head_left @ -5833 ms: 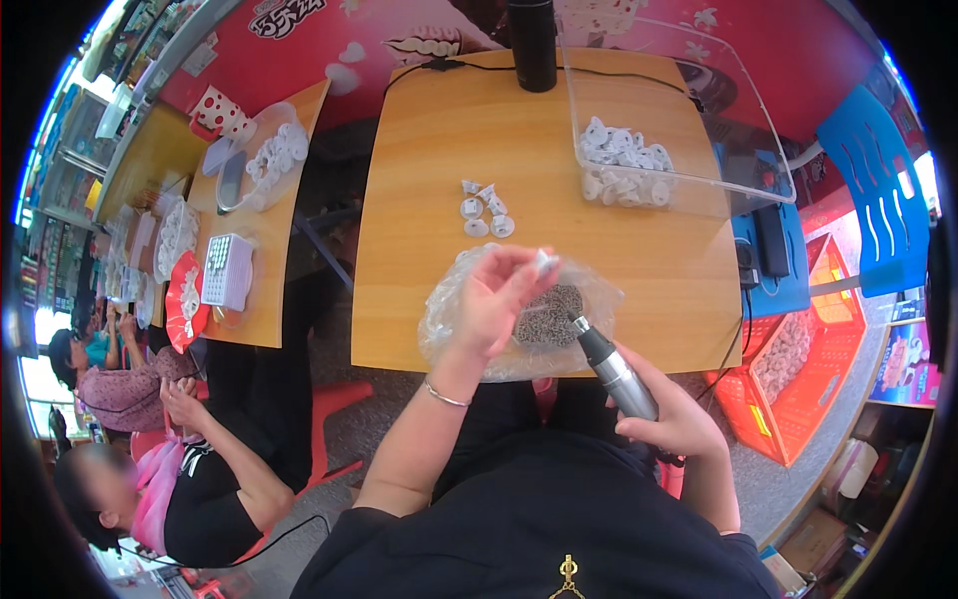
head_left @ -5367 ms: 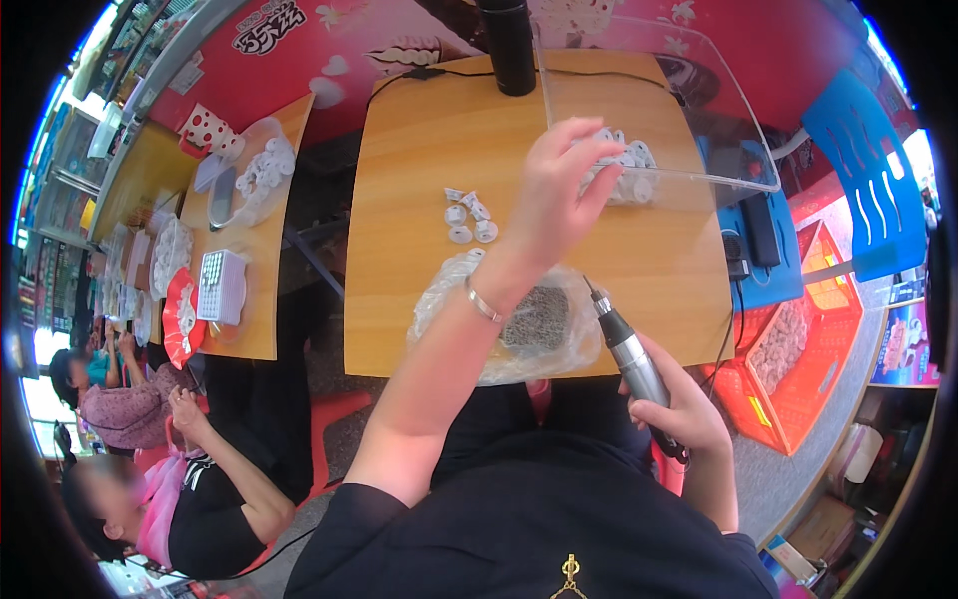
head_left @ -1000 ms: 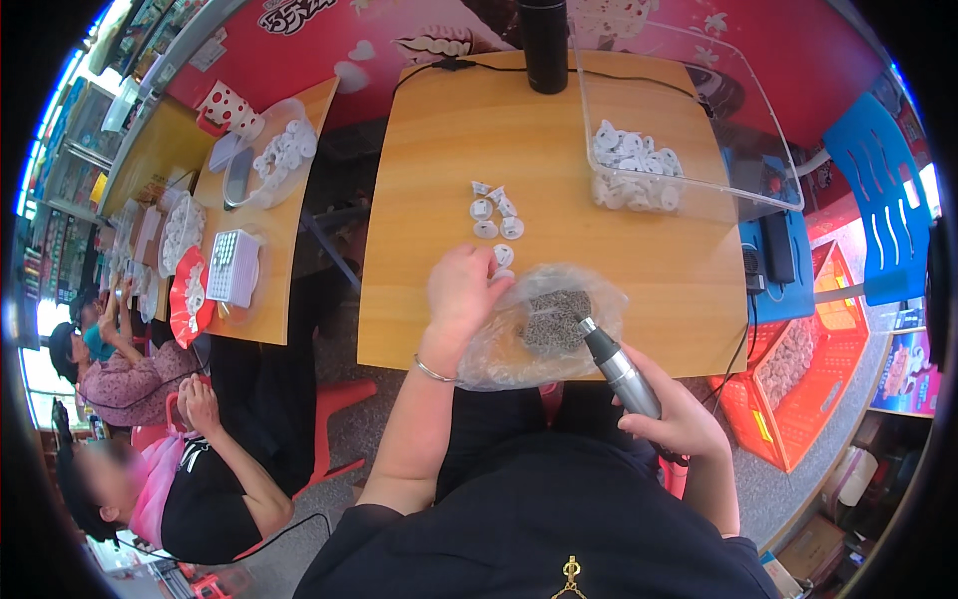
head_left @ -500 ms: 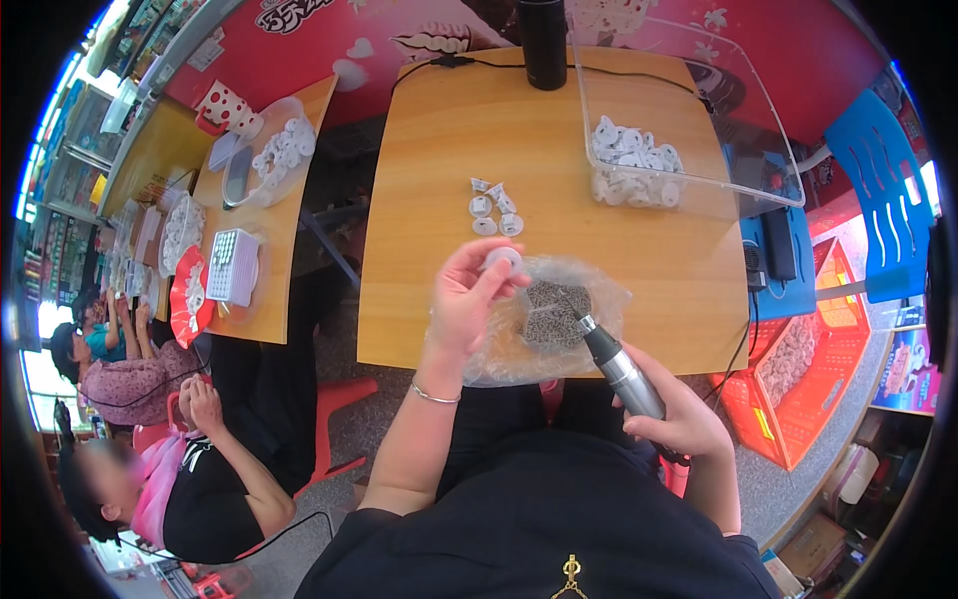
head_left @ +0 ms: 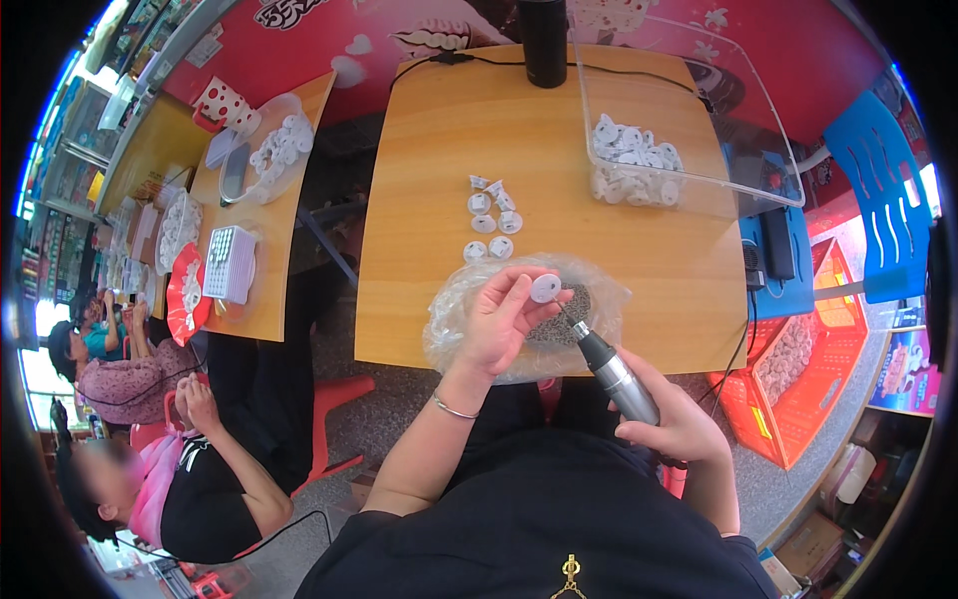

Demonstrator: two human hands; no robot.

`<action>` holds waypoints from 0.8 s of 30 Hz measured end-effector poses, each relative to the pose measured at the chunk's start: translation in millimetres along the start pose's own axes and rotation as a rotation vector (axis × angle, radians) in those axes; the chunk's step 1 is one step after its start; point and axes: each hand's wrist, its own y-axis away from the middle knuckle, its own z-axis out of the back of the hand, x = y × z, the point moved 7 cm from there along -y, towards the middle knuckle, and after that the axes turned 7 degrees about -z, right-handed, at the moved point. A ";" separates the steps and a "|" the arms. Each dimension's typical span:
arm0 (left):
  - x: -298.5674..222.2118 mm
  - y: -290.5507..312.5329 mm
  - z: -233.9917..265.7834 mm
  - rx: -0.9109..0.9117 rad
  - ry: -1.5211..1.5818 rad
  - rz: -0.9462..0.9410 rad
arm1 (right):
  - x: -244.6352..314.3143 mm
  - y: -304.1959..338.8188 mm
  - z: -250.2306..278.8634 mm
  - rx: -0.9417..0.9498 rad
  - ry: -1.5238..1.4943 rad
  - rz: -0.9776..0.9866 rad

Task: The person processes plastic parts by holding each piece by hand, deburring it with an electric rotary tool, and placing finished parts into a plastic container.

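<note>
My left hand (head_left: 504, 319) pinches a small round white plastic piece (head_left: 545, 289) between thumb and fingers, above the bag at the table's near edge. My right hand (head_left: 684, 419) is wrapped round a silver and black electric screwdriver (head_left: 627, 387). Its thin bit points up and left, close to the white piece; whether they touch I cannot tell. Under both lies a clear plastic bag (head_left: 454, 324), opened around a pile of small grey screws (head_left: 566, 314), partly hidden by my left hand. Just beyond it, several similar white pieces (head_left: 483, 224) rest on the wooden table (head_left: 429, 150).
A large clear bin (head_left: 689, 185) with many white pieces stands at the far right, near a black cylinder (head_left: 544, 45). An orange crate (head_left: 798, 399) is right of the table. On the left, a co-worker (head_left: 200, 479) sits by another table (head_left: 269, 309) holding containers.
My left hand has moved right and slightly nearer, bringing the white piece to the screwdriver's bit. Two white pieces on the table, hidden before by that hand, now show. The screwdriver has barely shifted.
</note>
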 end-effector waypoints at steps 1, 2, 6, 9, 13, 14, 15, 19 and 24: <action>-0.6 0.2 -0.8 0.004 -0.009 -0.008 | 0.3 -0.3 -0.3 0.001 0.000 0.000; -1.3 0.3 -1.6 0.008 -0.017 -0.016 | 0.5 -0.7 -0.5 -0.001 0.016 -0.001; -3.9 -0.1 -4.5 0.025 -0.068 -0.059 | 1.2 -2.1 0.1 -0.010 0.077 0.007; -5.5 0.1 -7.0 0.045 -0.129 -0.082 | -2.2 -2.4 1.0 -0.025 0.079 0.004; -6.5 0.6 -9.9 0.071 -0.128 -0.099 | -3.8 -3.3 1.1 -0.034 0.081 0.004; -6.9 0.7 -10.1 0.071 -0.135 -0.102 | -5.4 -3.4 0.8 -0.026 0.064 -0.022; -6.9 0.9 -10.4 0.071 -0.135 -0.102 | -7.0 -3.5 0.4 -0.017 0.048 -0.049; -7.6 1.3 -13.1 0.082 -0.160 -0.106 | -5.9 -3.3 0.6 -0.019 0.043 -0.060; -6.5 1.3 -14.7 0.095 -0.163 -0.106 | -4.5 -2.9 1.7 -0.023 0.041 -0.028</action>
